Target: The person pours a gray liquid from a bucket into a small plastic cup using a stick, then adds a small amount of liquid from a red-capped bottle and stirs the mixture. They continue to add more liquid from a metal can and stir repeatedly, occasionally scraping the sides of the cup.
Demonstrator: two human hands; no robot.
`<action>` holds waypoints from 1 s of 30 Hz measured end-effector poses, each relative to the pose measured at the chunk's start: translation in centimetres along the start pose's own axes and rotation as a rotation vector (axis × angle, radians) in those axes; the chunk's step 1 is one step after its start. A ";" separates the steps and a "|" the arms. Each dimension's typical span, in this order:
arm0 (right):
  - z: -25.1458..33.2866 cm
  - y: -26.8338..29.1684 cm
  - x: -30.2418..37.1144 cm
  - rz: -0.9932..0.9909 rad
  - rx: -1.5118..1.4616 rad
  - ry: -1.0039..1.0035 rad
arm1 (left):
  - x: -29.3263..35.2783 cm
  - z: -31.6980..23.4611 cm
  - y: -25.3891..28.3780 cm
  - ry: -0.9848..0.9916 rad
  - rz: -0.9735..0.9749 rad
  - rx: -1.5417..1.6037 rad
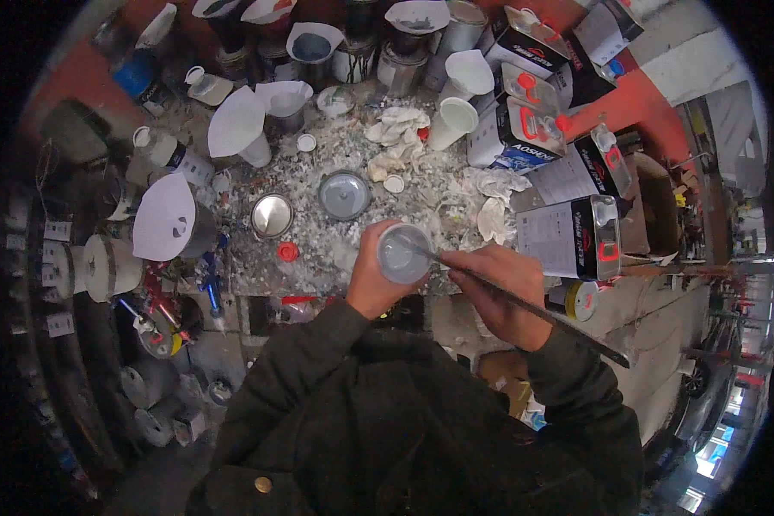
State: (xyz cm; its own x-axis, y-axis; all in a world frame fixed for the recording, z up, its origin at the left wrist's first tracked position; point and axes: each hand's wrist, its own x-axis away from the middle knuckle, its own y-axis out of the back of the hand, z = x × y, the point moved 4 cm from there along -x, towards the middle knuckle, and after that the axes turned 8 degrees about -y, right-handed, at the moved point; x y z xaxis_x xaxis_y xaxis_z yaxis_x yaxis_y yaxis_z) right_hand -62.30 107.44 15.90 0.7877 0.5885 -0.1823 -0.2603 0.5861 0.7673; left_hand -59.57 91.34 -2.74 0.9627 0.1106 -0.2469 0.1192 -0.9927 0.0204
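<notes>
Gripping clear cup (403, 253) w/ left hand (370, 279) fingers; right hand (500, 292) fingers closed on stir stick (525, 303), tip in cup.

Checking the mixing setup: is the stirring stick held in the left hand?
No, the right hand holds the long stirring stick, while the left hand grips the plastic cup.

Paint-spattered bench (318, 249) bears cans (344, 195), rags (396, 138), paper funnels (236, 120).

A round grey metal lid (344, 194) lies mid-worktop (318, 249); left of it a shiny silver lid (272, 215), right crumpled white rags (490, 202), beyond them white paper cone strainers (236, 123).
</notes>
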 end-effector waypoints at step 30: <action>-30.8 3.7 20.6 -1.153 -0.191 -0.704 | -1.3 -0.6 0.8 0.099 0.063 -0.118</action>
State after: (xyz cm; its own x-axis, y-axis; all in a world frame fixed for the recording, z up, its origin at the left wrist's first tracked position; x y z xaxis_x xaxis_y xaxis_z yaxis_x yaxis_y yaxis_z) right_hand -64.27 138.92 -3.97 0.7087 -0.6550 -0.2620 0.7052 0.6481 0.2874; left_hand -60.56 90.44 -1.81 0.9877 0.0587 -0.1452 0.0803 -0.9858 0.1477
